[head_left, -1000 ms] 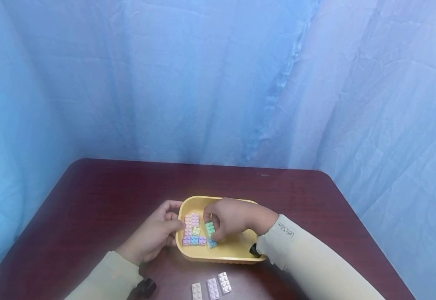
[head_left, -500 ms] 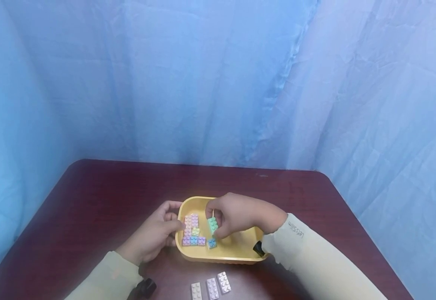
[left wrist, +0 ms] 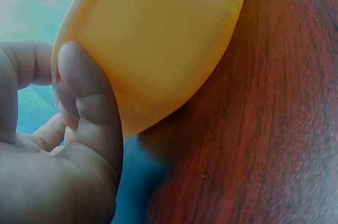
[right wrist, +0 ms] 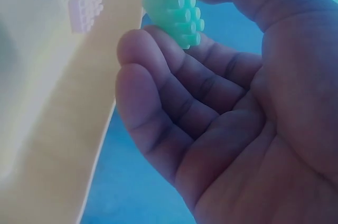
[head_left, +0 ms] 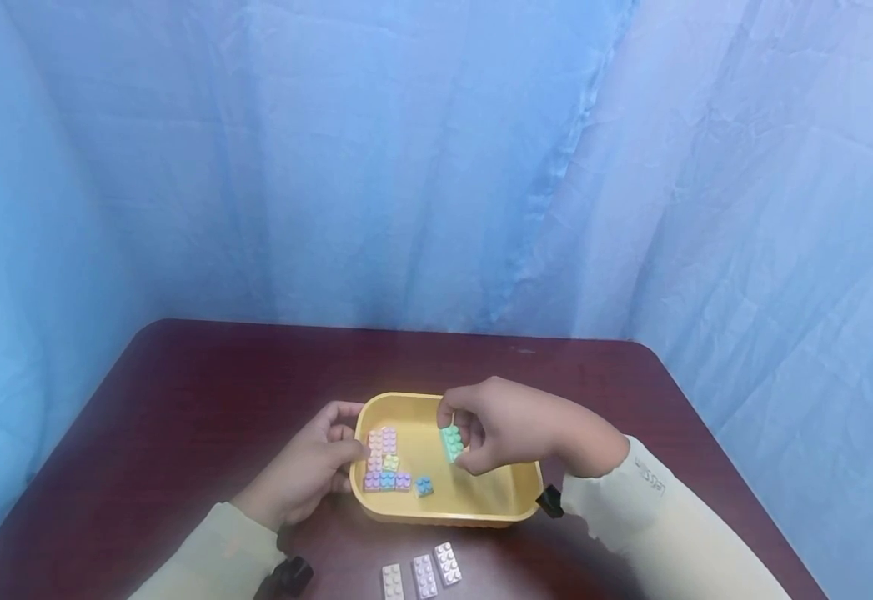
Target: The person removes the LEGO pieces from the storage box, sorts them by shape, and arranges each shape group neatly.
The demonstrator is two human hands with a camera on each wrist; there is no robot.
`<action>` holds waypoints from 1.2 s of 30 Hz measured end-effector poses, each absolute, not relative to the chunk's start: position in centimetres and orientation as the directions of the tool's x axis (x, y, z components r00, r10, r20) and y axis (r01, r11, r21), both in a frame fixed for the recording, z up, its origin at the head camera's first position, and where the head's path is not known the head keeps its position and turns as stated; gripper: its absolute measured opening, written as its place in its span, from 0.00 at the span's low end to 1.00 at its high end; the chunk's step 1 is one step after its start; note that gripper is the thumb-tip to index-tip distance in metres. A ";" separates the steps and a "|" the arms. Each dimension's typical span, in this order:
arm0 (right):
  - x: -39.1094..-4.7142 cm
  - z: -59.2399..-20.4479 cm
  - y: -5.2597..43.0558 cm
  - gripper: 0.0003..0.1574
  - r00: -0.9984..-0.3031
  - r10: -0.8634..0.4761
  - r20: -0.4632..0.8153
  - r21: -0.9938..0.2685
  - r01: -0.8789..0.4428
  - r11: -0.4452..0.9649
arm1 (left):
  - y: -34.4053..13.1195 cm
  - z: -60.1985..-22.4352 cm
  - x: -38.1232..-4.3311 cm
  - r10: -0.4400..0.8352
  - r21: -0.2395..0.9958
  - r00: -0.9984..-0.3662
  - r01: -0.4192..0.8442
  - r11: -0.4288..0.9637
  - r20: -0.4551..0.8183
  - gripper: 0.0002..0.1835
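Note:
A yellow plastic tub (head_left: 481,500) stands on the table, its left end gripped by my left hand (head_left: 316,462). In the left wrist view the thumb (left wrist: 92,92) lies inside the rim and the fingers stay outside. My right hand (head_left: 514,425) pinches a mint green toy brick (head_left: 451,443) between thumb and fingers over the tub; its studs show in the right wrist view. Inside the tub, a small blue brick (head_left: 424,486) lies apart from a cluster of pink, yellow, purple and blue bricks (head_left: 376,450) at the left end.
Three pale bricks lie in front of the tub: a cream one (head_left: 393,582), a lilac one (head_left: 424,577) and a whitish one (head_left: 448,564). The dark red wooden table (head_left: 256,375) is backed by blue curtains (head_left: 406,167).
My right hand has lifted the green brick away from beside the small blue one and carried it to the right. The left hand keeps its grip on the tub.

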State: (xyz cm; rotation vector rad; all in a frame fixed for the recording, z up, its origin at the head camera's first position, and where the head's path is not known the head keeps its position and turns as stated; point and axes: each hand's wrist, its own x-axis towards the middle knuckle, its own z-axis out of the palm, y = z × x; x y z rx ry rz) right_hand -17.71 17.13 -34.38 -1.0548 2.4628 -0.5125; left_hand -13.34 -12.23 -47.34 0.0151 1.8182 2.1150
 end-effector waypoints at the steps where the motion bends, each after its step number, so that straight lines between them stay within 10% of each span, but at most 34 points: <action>1: -17.5 -34.3 17.3 0.24 -0.627 -0.748 -0.218 -0.485 -0.596 0.640 | -12.3 -47.4 -13.4 0.266 0.960 -0.939 -0.256 -0.114 -0.219 0.39; 36: -9.0 -35.8 19.7 0.19 -0.571 -0.818 -0.073 -0.416 -0.728 0.545 | -12.9 -47.6 -13.0 0.262 0.958 -0.938 -0.264 -0.111 -0.228 0.39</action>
